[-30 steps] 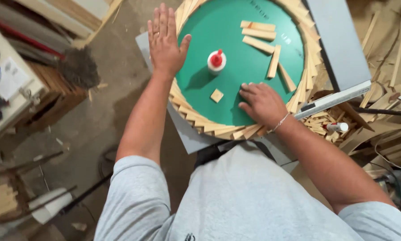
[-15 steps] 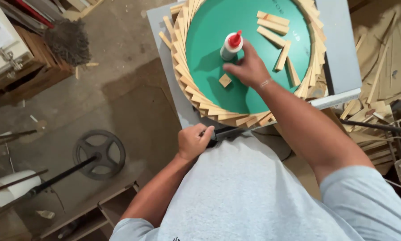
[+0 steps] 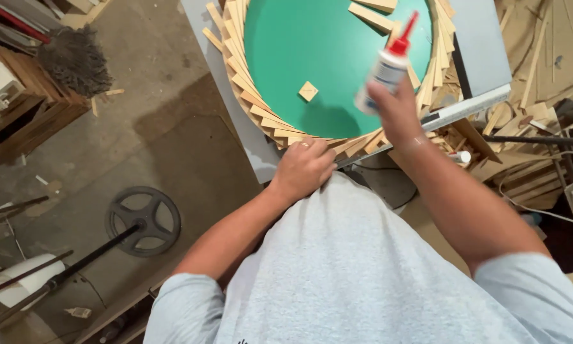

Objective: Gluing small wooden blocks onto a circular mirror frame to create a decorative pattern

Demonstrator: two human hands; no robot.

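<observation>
A round green board (image 3: 318,57) lies on a grey table (image 3: 235,121), ringed by overlapping wooden strips (image 3: 248,89). My right hand (image 3: 394,111) grips a white glue bottle with a red cap (image 3: 388,64), lifted and tilted over the board's near right part. My left hand (image 3: 304,167) rests with bent fingers at the near rim of the wooden ring, touching the strips by my grey shirt. A small square wood piece (image 3: 308,91) lies on the green surface. Longer wood pieces (image 3: 372,16) lie at the far side.
Wood offcuts (image 3: 528,153) pile up at the right. A metal ruler (image 3: 465,108) runs along the table's right edge. On the concrete floor at the left stand a black wheel (image 3: 143,220) on a rod, a wooden crate (image 3: 25,121) and a mop head (image 3: 73,60).
My right hand has lifted the glue bottle off the board and tilted it. My left hand moved from the board's far left rim to the near rim. The camera view shifted closer.
</observation>
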